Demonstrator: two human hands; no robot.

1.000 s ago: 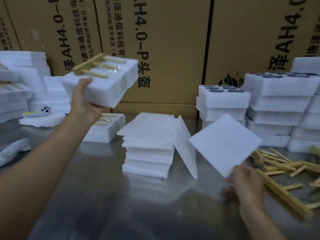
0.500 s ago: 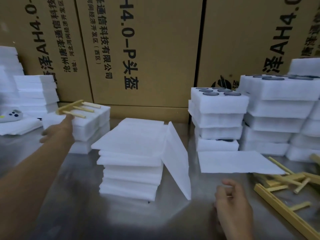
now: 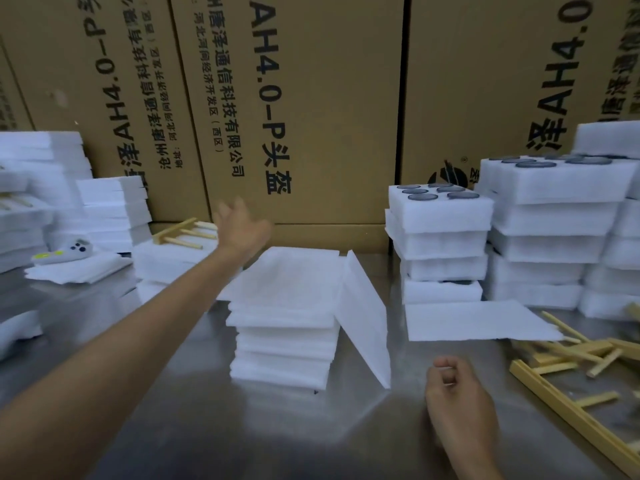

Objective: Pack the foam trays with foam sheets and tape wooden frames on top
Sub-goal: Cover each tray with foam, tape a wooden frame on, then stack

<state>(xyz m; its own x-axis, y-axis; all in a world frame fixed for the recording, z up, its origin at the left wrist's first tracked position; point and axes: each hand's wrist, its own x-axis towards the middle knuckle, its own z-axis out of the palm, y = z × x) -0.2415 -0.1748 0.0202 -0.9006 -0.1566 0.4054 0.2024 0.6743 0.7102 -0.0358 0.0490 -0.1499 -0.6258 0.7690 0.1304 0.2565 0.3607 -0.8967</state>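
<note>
The left hand (image 3: 242,226) reaches far across the metal table (image 3: 194,417) on an outstretched arm, fingers spread and holding nothing, above the far left edge of the central stack of foam sheets (image 3: 287,317). The right hand (image 3: 457,393) hovers near, fingers loosely curled and empty. Just left of the left hand, a pale wooden frame (image 3: 183,233) of square slats lies on a thick white foam tray (image 3: 173,261). A single thin foam sheet (image 3: 478,320) lies flat beyond the right hand, apart from it. Loose wooden frames (image 3: 568,362) litter the right; stacked trays with round dark inserts (image 3: 440,209) stand far right
</note>
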